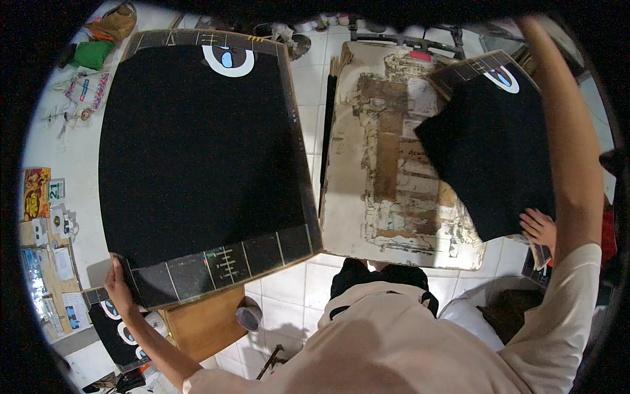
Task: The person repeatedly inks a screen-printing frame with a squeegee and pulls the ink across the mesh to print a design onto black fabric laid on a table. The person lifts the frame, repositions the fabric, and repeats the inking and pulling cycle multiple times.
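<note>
My left hand (118, 285) grips the near-left corner of a large dark board (223, 264) marked with white lines, its thumb on top. Black cloth (197, 151) lies smoothly over the board, with a white, brown and blue round print (228, 60) at the far edge. On the right, my right arm (572, 151) stretches far forward and fades into the dark top rim, so its hand is out of sight. Beside that arm, another black cloth (492, 151) with a similar print covers part of a second lined board (453, 77). A co-worker's hand (538, 228) touches its near edge.
A worn, patchy table (348, 171) stands between the boards. Below the left board are a brown box (203, 322) and black cloth with round prints (105, 331). A white sack (469, 320) lies at lower right. A dark metal frame (407, 38) stands beyond the table.
</note>
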### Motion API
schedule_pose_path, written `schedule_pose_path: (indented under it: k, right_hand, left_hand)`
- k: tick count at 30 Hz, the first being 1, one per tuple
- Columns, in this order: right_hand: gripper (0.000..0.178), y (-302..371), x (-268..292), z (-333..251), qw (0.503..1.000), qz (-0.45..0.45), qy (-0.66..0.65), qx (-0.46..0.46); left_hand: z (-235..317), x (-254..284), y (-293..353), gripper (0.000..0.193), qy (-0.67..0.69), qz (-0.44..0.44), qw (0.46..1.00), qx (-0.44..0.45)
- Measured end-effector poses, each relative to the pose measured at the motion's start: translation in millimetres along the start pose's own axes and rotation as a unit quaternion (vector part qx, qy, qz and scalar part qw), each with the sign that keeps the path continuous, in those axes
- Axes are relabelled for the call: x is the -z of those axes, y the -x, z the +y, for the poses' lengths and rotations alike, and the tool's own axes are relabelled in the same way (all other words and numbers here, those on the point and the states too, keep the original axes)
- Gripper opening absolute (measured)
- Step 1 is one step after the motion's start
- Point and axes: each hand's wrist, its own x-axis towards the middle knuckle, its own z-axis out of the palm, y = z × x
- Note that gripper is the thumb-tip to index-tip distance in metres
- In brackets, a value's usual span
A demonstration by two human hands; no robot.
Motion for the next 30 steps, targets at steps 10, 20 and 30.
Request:
schedule_pose_path:
  k: [10, 20, 30]
  right_hand:
    - [0.053, 16, 6, 5, 0.997, 0.064, -0.007, 0.051]
    - [0.056, 22, 17, -6, 0.999, 0.041, -0.016, 0.031]
    - [0.059, 0, 16, -6, 0.998, 0.027, -0.014, 0.045]
  left_hand:
    - [-64, -261, 171, 0.026, 0.233, -0.090, 0.962, 0.110]
    - [-55, -436, 240, 0.041, 0.151, -0.306, 0.940, 0.001]
    - [-23, -426, 233, 0.074, -0.076, -0.409, 0.907, -0.058]
